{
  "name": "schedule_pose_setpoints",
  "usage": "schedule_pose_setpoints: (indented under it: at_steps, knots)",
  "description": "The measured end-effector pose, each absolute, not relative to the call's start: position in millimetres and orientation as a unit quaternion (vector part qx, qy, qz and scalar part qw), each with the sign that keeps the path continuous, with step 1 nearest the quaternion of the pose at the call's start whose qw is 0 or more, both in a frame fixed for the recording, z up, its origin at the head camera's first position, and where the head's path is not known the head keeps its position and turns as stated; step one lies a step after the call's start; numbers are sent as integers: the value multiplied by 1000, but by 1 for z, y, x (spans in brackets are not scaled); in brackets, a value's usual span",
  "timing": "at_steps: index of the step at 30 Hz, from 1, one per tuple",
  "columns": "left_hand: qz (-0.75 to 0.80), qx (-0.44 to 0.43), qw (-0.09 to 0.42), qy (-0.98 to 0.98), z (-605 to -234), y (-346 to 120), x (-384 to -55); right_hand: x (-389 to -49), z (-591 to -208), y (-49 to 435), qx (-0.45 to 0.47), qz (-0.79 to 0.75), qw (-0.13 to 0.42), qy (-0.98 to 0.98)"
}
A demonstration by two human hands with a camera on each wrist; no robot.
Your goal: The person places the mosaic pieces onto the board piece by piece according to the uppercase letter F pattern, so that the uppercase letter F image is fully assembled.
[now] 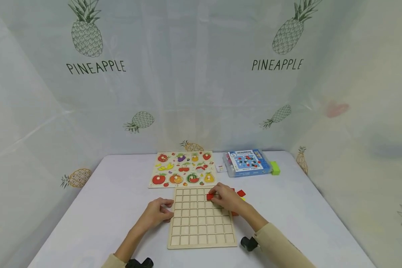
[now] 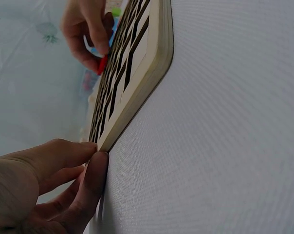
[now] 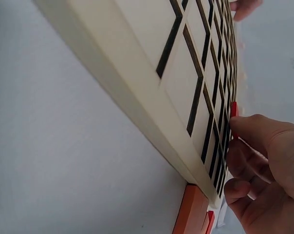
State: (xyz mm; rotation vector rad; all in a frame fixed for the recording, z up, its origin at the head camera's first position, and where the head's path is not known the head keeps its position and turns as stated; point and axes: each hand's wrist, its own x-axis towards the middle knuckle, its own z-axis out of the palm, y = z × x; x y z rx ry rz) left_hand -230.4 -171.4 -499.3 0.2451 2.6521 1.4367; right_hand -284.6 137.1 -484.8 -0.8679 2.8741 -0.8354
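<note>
A light wooden grid board (image 1: 188, 213) with rows of square cells lies flat on the table. My left hand (image 1: 155, 213) is at its left edge; in the left wrist view its fingertips (image 2: 96, 163) touch the board's rim. Over the upper right cells, my right hand (image 1: 227, 197) pinches a small red square tile (image 1: 210, 197) between thumb and fingers. The right wrist view shows this red tile (image 3: 234, 111) at the grid surface; whether it sits in a cell I cannot tell. An orange tile (image 3: 191, 209) lies against the board's right side.
Beside the right hand lie another red tile (image 1: 241, 193) and a partly hidden yellow one (image 1: 243, 198). Behind the grid is a fruit puzzle board (image 1: 169, 178). A blue plastic box (image 1: 251, 173), a white card (image 1: 221, 168) and a green block (image 1: 275, 168) stand farther right.
</note>
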Motion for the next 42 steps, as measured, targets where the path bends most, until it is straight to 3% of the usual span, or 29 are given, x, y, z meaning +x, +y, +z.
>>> schedule_pose_setpoints:
  at_steps: [37,42]
  knots:
    - [485,85,62,868,-503,-174,-233,-286,-485,136,-272,-286,28,918]
    - [486,89,58,867,-503,-174,-233,-287,-478,152,-269,-301,11,915]
